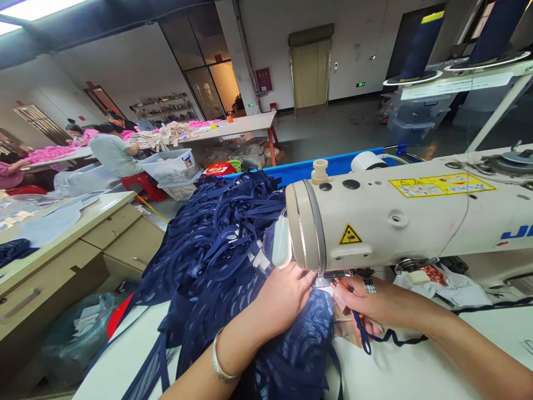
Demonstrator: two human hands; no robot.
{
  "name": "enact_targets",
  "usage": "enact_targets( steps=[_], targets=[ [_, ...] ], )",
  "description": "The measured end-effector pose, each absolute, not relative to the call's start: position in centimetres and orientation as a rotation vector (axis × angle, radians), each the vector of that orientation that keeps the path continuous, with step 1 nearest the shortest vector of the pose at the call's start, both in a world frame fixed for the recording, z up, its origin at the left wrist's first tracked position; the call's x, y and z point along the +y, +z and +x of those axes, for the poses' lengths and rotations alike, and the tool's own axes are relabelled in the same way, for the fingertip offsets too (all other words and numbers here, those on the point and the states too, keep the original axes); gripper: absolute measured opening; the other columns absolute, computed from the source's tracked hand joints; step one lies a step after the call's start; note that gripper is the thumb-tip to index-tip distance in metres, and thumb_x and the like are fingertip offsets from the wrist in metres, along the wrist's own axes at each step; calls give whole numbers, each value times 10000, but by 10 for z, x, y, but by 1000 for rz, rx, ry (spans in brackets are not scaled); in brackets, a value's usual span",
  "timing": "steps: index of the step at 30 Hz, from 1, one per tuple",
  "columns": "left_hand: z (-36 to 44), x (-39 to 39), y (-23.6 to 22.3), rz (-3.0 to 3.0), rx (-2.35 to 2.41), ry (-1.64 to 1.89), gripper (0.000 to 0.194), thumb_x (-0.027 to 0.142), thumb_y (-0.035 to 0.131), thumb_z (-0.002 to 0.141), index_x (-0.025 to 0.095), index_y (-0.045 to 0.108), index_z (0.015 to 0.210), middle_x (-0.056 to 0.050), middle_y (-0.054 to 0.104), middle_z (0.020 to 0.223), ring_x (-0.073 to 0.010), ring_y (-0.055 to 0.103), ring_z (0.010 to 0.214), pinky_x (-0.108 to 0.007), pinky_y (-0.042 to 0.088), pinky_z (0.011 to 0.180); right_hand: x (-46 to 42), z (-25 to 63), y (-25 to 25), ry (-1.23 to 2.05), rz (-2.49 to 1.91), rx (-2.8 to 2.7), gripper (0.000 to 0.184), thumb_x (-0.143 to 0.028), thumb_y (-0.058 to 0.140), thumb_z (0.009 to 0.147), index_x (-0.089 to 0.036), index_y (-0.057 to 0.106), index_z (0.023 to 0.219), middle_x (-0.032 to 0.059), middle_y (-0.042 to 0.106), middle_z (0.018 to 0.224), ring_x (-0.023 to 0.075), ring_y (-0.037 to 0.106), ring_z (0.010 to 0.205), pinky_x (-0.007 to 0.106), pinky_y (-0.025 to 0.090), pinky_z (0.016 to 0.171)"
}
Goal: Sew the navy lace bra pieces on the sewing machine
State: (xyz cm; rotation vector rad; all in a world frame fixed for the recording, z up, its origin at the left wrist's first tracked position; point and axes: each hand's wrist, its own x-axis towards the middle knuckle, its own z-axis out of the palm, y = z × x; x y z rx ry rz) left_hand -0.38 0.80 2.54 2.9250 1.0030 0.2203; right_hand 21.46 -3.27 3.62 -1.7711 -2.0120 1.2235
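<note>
My left hand is closed at the edge of a navy lace garment, close beside the presser foot. Its fingertips are partly hidden by the head of the white sewing machine. On the other side of the foot, my right hand is closed around a small orange tool that looks like thread snips, mostly covered by the fingers. A thin navy strap hangs in a loop below that hand. Left of the machine lies a large heap of navy garments with straps.
A blue-edged trough runs behind the machine. Thread cones stand at upper right. A drawer desk and a plastic bag are on the left. Other people work at a long table with pink and beige fabric.
</note>
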Motion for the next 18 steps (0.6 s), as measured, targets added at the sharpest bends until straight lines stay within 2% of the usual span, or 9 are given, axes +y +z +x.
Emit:
enact_targets(
  steps=[3,5,9,13,18],
  targets=[
    [-4,8,27,2916,1005,215,191,222,501,904,191,608,1059,-67,617,993,-223,569,942,-378,444,873,-34,215,35,1423,-1715,-1990,358,-441,311,923,-236,604,923,14,602,571,156,525,453,258,415,484],
    [-3,8,28,2912,1007,209,185,222,499,905,190,611,1049,-67,617,998,-223,568,946,-377,445,873,-35,219,31,1446,-1654,-1987,324,-434,332,914,-233,585,939,14,610,589,155,526,462,248,401,479],
    [-2,8,29,2913,1009,200,186,217,506,902,193,610,1055,-66,617,1003,-222,566,950,-379,445,878,-36,219,29,1476,-1572,-1964,219,-370,396,875,-225,554,917,5,625,613,145,535,460,233,405,469],
    [-2,8,30,2913,1004,194,189,212,508,900,194,613,1056,-66,617,1017,-227,560,964,-380,448,875,-34,210,39,1563,-1745,-1885,177,-311,327,891,-217,473,857,6,638,610,186,607,506,267,472,475],
    [-3,8,27,2918,1007,218,200,223,508,904,193,609,1074,-69,605,1068,-236,545,1003,-394,437,898,-35,204,40,1475,-1699,-1952,195,-302,279,915,-226,433,823,-22,607,540,178,591,450,249,453,425]
  ],
)
